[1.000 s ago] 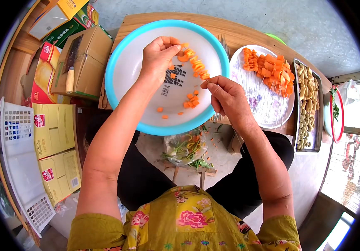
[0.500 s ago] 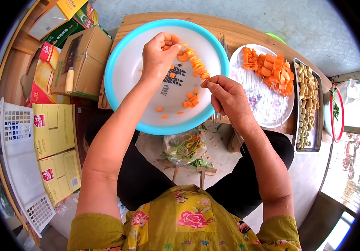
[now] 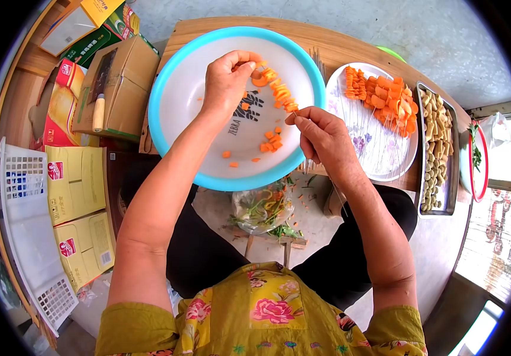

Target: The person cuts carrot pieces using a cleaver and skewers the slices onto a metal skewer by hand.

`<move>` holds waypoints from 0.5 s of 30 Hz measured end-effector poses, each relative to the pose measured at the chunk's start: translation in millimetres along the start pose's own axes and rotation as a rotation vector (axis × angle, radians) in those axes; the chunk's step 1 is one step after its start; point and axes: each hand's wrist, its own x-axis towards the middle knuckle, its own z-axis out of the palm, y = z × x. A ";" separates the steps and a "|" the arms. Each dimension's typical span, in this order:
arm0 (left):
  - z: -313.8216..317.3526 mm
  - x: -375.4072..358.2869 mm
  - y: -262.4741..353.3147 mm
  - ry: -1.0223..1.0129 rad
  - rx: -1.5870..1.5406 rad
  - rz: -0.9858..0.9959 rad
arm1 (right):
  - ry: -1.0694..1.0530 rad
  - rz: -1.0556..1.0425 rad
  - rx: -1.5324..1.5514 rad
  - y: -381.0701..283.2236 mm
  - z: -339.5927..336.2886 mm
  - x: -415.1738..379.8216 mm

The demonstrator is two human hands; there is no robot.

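Observation:
My right hand (image 3: 325,139) is closed round the lower part of a thin metal skewer, which slants up and left over the basin. Several orange carrot slices (image 3: 280,92) are threaded along it. At the skewer's upper end, my left hand (image 3: 228,80) pinches, with a carrot slice (image 3: 261,64) at its fingertips. Both hands are above a white basin (image 3: 208,155) with a light blue rim. Loose carrot pieces (image 3: 272,142) lie in its bottom, near a dark zebra print.
To the right, a white plate (image 3: 380,169) bears filled carrot skewers (image 3: 386,98). Beside it, a metal tray (image 3: 436,207) holds skewered tan food. Bare skewers (image 3: 316,62) lie behind the basin's right rim. Cardboard boxes (image 3: 122,89) and a knife (image 3: 99,113) are left; a bag of scraps (image 3: 262,210) sits below.
My left fingers have shifted slightly at the skewer's tip, and an orange bit seen between them before no longer shows. The right hand and the threaded slices stay almost still.

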 end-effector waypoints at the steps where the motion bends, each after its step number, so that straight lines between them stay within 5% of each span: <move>1: -0.1 -0.2 -0.5 0.000 0.000 0.000 | -0.002 -0.003 0.000 0.3 -0.1 0.1; 15: 0.6 -2.3 4.9 -0.032 -0.058 -0.040 | -0.005 0.002 0.005 0.1 -0.2 -0.1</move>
